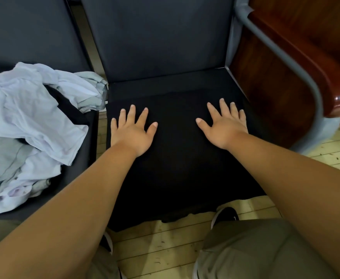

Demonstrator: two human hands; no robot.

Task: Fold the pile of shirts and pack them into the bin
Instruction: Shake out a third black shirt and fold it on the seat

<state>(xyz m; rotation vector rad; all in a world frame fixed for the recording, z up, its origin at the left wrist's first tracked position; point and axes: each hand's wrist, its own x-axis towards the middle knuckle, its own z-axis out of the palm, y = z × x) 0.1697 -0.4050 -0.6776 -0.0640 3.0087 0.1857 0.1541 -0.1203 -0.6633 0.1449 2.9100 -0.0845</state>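
A black shirt (pixel 177 168) lies spread flat over the seat of a dark chair (pixel 159 37), its near edge hanging past the seat front. My left hand (pixel 133 131) rests palm down on the shirt's left part, fingers spread. My right hand (pixel 223 125) presses flat on the shirt's right part, fingers apart. Neither hand grips anything. A pile of shirts (pixel 24 125) in pale lilac, grey and black lies crumpled on the neighbouring seat to the left. No bin is in view.
A second dark chair (pixel 24 33) holds the pile on the left. A wooden armrest (pixel 298 63) with a grey metal tube (pixel 286 57) borders the seat on the right. Pale wooden floor (pixel 165 248), my knees and black shoes fill the foreground.
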